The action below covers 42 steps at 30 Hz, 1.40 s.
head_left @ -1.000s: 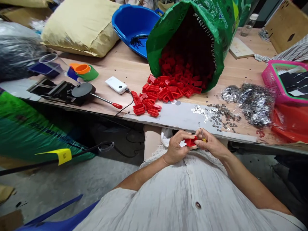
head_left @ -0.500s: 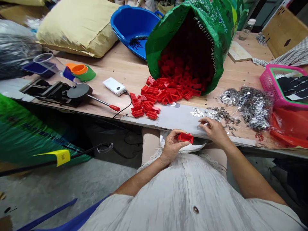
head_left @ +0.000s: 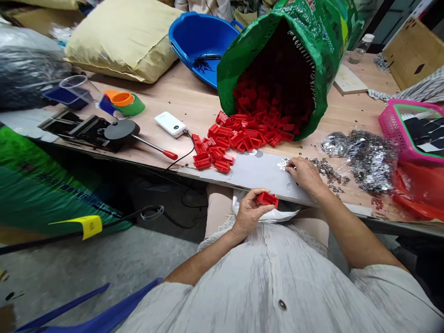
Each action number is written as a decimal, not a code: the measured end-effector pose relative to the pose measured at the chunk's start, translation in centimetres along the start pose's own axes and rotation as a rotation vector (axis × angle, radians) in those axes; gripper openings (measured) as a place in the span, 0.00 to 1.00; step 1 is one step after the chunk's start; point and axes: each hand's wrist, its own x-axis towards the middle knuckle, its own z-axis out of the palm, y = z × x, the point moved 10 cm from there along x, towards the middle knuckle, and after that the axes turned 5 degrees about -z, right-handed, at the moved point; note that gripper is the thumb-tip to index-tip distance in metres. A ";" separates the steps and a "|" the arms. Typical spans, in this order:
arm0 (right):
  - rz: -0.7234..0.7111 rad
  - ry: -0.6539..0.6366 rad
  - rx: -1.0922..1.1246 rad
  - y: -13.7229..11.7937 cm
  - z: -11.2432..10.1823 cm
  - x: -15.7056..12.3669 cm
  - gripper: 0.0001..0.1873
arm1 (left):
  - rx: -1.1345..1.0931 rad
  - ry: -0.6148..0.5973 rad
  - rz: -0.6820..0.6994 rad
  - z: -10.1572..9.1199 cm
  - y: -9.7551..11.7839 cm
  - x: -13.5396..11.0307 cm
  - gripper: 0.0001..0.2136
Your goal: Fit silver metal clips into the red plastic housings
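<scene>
The red plastic piece (head_left: 267,199) sits just off the tabletop (head_left: 194,101) edge, in front of the green sack (head_left: 277,46), pinched by the left hand (head_left: 249,213). The right hand (head_left: 304,172) rests on the small metal bits (head_left: 324,166) in front of the sack, fingers bent close together; whether they grip one I cannot tell. A heap of red pieces (head_left: 239,136) spills from the sack's mouth.

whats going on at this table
A seated person holds a small red plastic block in the left hand, just below the edge of the wooden table. The right hand lies on the grey sheet, fingertips at the loose small silver metal pieces. More red plastic blocks spill from the green woven sack lying on its side on the table.
</scene>
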 end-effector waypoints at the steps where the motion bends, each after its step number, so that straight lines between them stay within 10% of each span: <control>1: -0.007 -0.003 0.008 0.0 0.0 0.1 0.06 | 0.000 0.003 0.004 -0.1 0.0 0.0 0.19; 9: -0.005 0.150 0.584 0.0 -2.2 -1.9 0.06 | 0.145 0.096 0.173 -0.7 2.0 0.4 0.19; 15: -0.035 0.042 1.149 -5.6 -0.9 -6.1 0.15 | 0.546 0.152 0.538 0.9 5.4 -0.6 0.18; 25: -0.036 0.050 1.140 -7.0 0.4 -7.6 0.11 | 0.804 0.127 0.848 3.1 7.5 -2.6 0.17; 32: -0.042 0.165 0.932 -7.0 -1.0 -8.1 0.08 | 0.757 0.168 0.806 2.4 7.3 -2.3 0.16; 42: -0.026 0.001 1.042 -6.7 0.4 -7.6 0.10 | 0.772 0.100 0.800 2.8 7.1 -2.2 0.16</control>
